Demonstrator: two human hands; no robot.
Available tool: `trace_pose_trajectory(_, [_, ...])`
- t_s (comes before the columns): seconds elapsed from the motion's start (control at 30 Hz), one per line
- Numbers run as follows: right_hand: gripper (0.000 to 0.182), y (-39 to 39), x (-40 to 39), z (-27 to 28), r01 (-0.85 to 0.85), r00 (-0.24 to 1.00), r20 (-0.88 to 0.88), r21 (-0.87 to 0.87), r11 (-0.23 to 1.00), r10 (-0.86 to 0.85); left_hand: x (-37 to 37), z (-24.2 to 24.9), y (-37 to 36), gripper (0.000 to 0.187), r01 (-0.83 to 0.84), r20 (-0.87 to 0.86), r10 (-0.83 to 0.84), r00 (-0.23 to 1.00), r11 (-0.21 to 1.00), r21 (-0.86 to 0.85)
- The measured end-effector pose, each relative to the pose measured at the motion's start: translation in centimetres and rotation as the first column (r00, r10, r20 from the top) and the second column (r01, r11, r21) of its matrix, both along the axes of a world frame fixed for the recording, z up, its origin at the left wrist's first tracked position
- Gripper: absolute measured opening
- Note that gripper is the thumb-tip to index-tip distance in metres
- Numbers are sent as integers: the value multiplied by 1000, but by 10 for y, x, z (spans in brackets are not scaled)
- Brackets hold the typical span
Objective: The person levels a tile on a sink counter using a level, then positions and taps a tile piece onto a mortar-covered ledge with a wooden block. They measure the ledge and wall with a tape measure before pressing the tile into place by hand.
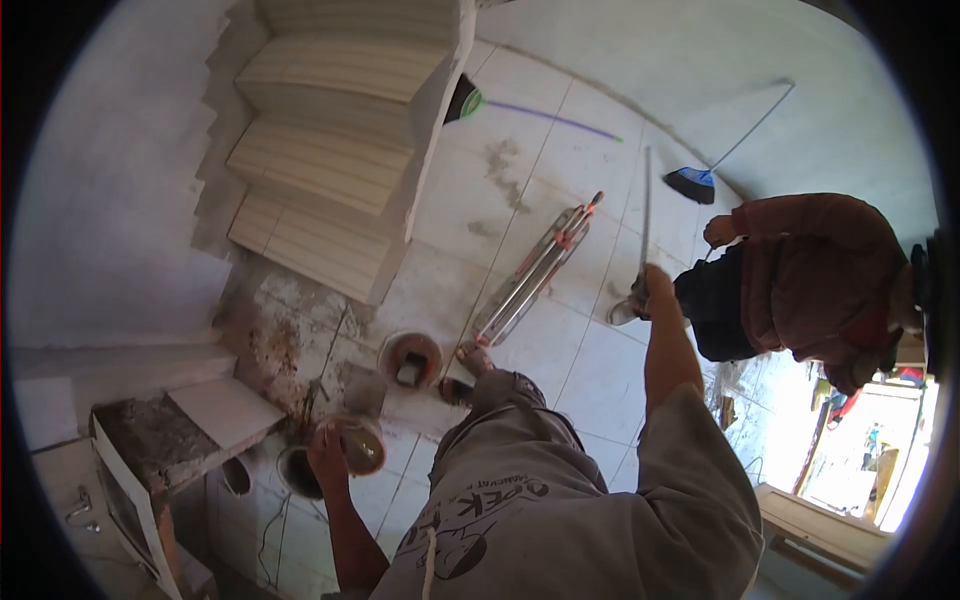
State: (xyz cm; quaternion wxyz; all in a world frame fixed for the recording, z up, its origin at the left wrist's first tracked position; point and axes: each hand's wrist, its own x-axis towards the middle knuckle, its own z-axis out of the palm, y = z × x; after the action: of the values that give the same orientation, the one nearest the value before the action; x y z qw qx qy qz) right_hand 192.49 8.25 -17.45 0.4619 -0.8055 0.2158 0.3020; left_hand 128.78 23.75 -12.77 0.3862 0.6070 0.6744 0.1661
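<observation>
My right hand point(658, 285), arm stretched forward, is closed around the lower end of a long thin grey bar point(647, 205). My left hand point(326, 452) reaches down on the left, its fingers curled at the rim of a bucket point(365, 447) of murky liquid. Close beside that hand stands a dark bucket point(300, 472). Ahead of it, a round tub point(411, 361) has a dark block-shaped thing inside. A manual tile cutter point(540, 270) with metal rails and red-orange ends lies on the tiled floor in front of my feet.
Another person point(825, 280) in a dark red top stands at the right. Tiled stairs point(330, 130) rise at the upper left. A green-and-purple broom point(540, 115) lies on the floor; a blue broom point(692, 184) leans at the wall. A rough-topped counter point(160, 440) stands lower left.
</observation>
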Motion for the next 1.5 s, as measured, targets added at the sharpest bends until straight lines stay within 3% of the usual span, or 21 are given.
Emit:
trace_pose_trajectory(0.1, [29,-5,11,-44,-161,987,-10,-2,987,161,-22,-23,12,25,-6,3,6,1000,1000,-17])
trace_pose_trajectory(0.13, [29,-12,5,-68,-402,912,-109,-31,915,397,-30,-42,10,21,303,-322,-206,924,908,289])
trace_pose_trajectory(0.17, [29,-20,-1,-91,-637,762,-180,-32,770,622,-43,-55,6,21,625,-672,-249,698,670,401])
trace_pose_trajectory(0.2, [29,-29,-8,-114,-813,571,-208,-6,583,794,-43,-49,1,25,618,-691,-252,678,704,350])
trace_pose_trajectory(0.23, [27,-11,-60,-77,-386,842,-365,103,917,396,-35,-43,-4,31,611,-706,-267,656,736,290])
trace_pose_trajectory(0.3, [27,-15,-104,-77,-411,741,-540,106,905,400,-21,-37,-9,23,532,-645,-176,743,741,411])
trace_pose_trajectory(0.33, [33,-10,-123,-63,-433,664,-635,104,896,395,-9,-26,-11,23,512,-662,-156,733,768,385])
trace_pose_trajectory(0.37, [32,-5,-139,-47,-524,626,-632,94,847,457,8,-10,-9,22,57,-240,3,971,969,241])
trace_pose_trajectory(0.4, [28,0,-145,-42,-605,578,-633,92,791,515,19,-2,-8,26,-313,160,328,931,943,-111])
trace_pose_trajectory(0.57, [26,31,-136,-12,-842,370,-642,74,534,671,29,-15,-14,36,-427,98,458,884,874,-231])
trace_pose_trajectory(0.7, [20,63,-100,-21,-977,128,-419,104,187,899,24,-10,-4,34,-461,105,489,866,862,-213])
trace_pose_trajectory(0.77, [19,110,-105,-3,-973,57,-442,178,150,895,18,-7,9,39,-448,114,471,875,875,-184])
trace_pose_trajectory(0.8, [17,133,-111,2,-980,-6,-363,189,68,932,13,-6,16,39,-446,75,465,882,876,-184])
trace_pose_trajectory(1.03, [28,299,-203,-4,-868,-197,-69,476,-141,978,-39,-2,79,40,-727,276,746,606,660,-187])
trace_pose_trajectory(1.1, [27,340,-241,-22,-908,-220,-80,382,-174,972,-73,8,116,41,-771,334,756,563,626,-117])
trace_pose_trajectory(1.17, [28,384,-292,-22,-878,-194,-102,463,-126,976,-114,16,169,46,-778,441,691,573,628,27])
trace_pose_trajectory(1.27, [34,450,-358,-34,-835,-327,-39,481,-269,944,-185,27,257,51,-825,552,679,483,564,28])
trace_pose_trajectory(1.3, [38,474,-385,-37,-825,-333,-64,502,-258,941,-217,29,293,52,-836,623,639,451,547,44])
trace_pose_trajectory(1.37, [39,522,-443,-32,-838,-351,-97,475,-267,931,-280,41,350,51,-861,641,634,432,501,84])
trace_pose_trajectory(1.43, [36,569,-497,-20,-829,-409,-99,455,-324,907,-334,50,388,47,-855,463,727,506,495,157])
trace_pose_trajectory(1.5, [34,614,-534,-13,-815,-453,-90,446,-370,887,-369,69,410,44,-872,472,736,486,443,208])
